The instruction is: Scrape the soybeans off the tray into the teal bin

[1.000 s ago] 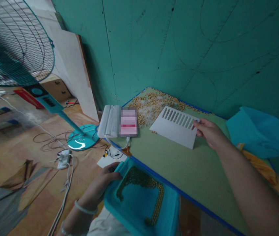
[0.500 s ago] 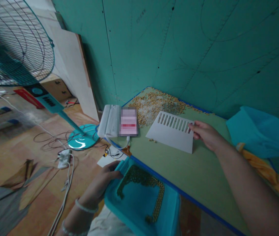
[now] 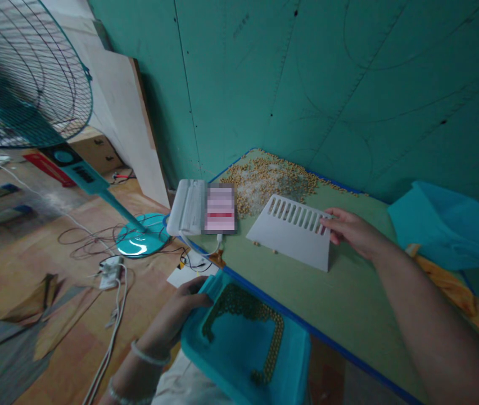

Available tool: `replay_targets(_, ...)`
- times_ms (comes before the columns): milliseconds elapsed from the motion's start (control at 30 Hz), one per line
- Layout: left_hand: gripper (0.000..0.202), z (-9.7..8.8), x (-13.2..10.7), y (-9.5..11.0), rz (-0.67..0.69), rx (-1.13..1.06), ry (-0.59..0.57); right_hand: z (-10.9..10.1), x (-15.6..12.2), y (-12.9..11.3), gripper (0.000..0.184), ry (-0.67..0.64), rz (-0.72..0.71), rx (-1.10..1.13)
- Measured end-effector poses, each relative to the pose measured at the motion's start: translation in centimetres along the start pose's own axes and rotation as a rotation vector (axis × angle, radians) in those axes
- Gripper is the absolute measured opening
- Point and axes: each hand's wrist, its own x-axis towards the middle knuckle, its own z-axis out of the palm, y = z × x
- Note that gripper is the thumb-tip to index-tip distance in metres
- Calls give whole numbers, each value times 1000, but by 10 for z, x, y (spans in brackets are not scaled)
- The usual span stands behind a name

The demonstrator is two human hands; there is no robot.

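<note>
My right hand (image 3: 351, 232) grips the slotted top edge of a white plastic scraper (image 3: 292, 232) standing on the green table (image 3: 332, 304), its lower edge down on the surface. Behind the scraper lies a heap of yellow beans (image 3: 267, 179) in the table's far corner. A few loose beans lie just in front of the scraper. My left hand (image 3: 176, 318) holds the near-left rim of a teal tray (image 3: 239, 360) below the table's blue edge. Rows of beans line the tray's inner walls.
A white power bank with a phone (image 3: 202, 207) sits at the table's left edge, cabled to the floor. A teal standing fan (image 3: 24, 84) and a power strip (image 3: 109, 271) with cords stand on the left. Blue and orange bags (image 3: 446, 230) lie at the right.
My right hand has dragged the scraper toward me and to the left, away from the bean heap, leaving a few beans in front of it. The left hand and tray have barely moved.
</note>
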Motion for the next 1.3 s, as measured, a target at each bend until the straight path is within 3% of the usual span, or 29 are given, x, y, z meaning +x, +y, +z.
replay_targets(900, 36, -6, 5, -3, 15, -7, -63, 2, -4, -3, 23, -146, 14, -52)
replay_targets(1167, 41, 2, 1, -2, 28, -10, -27, 6, -6, -4, 26, -203, 29, -57)
replay_targets(1300, 38, 1, 1, -2, 10, -22, -68, 7, -8, -5, 26, -238, 45, -91)
